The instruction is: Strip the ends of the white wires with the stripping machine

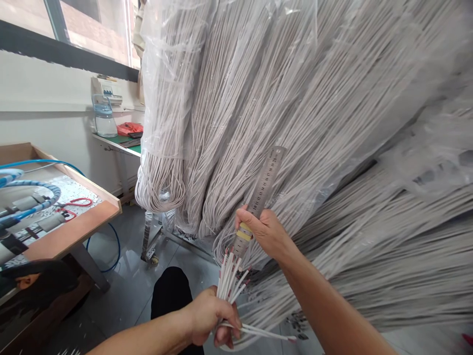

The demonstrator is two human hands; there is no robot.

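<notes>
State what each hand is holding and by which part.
The left hand grips a bundle of white cables near their ends; the right hand holds a metal ruler by its lower half, near the yellow band.

A ruler is before the hanging wires; over to their left, a jug sits on the far counter, hoses on the nearer counter.

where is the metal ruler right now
In the head view, the metal ruler is just right of centre, in the right hand, its lower end by the tips of the white wires that the left hand holds.
</notes>
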